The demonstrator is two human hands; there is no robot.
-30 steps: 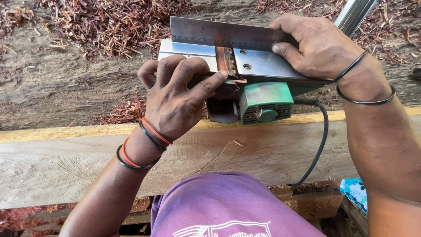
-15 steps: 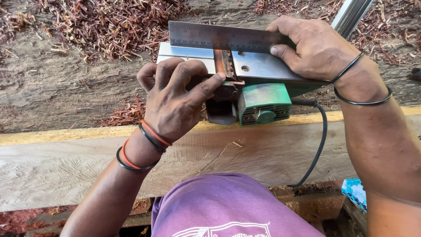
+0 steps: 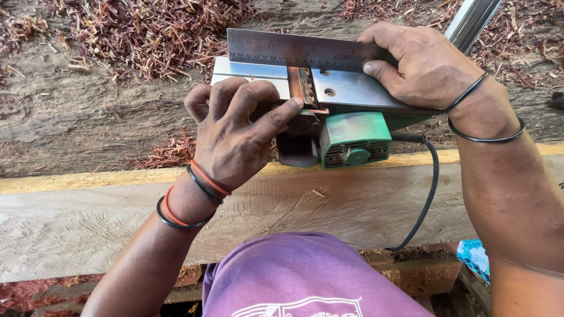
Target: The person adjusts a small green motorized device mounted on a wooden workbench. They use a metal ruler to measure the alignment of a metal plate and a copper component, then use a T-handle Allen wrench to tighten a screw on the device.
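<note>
Under the right hand (image 3: 426,67), a steel ruler (image 3: 294,50) lies on edge across the upturned metal sole of a green electric planer (image 3: 352,138), which rests on a pale wooden plank (image 3: 352,205). That hand pinches the ruler's near end against the sole, thumb pressed on the plate. The ruler's long axis runs away from this grip toward the left, passing just above the cutter slot (image 3: 299,88). The left hand (image 3: 235,135) is closed around the planer's dark front part, below the ruler, its thumb tip touching the slot's edge; of the 2 hands it is nearer the blade. A black cord (image 3: 432,182) trails from the planer's body toward the person's purple shirt (image 3: 305,276). Reddish wood shavings (image 3: 153,35) lie scattered beyond both hands.
</note>
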